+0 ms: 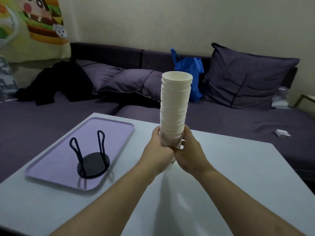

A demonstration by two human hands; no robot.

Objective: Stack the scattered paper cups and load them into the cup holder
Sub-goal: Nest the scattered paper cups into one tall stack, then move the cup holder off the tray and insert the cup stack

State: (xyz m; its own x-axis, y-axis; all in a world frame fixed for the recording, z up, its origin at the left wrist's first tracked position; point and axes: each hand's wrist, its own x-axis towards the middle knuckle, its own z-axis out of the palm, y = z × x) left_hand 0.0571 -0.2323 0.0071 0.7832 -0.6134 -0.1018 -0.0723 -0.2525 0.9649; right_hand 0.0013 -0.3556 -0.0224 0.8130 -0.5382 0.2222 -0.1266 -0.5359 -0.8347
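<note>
Above the white bench, near its middle, a tall stack of white paper cups is held upright, open mouth upward, leaning very slightly. Both hands grip the stack at its lower end. The left hand wraps the left side, and the right hand wraps the right side; the fingers of each hand are curled round the bottom cups, and the two hands touch each other below the stack. The base of the stack is hidden by the hands, so contact with the bench cannot be determined.

To the left, well apart from the stack, a lilac tray lies flat on the bench. A black wire cup holder stands on the tray: a round base with upright wire loops, holding no cups.

Behind the bench runs a dark purple sofa with matching pillows, a blue bag, black clothing and a small white box.
</note>
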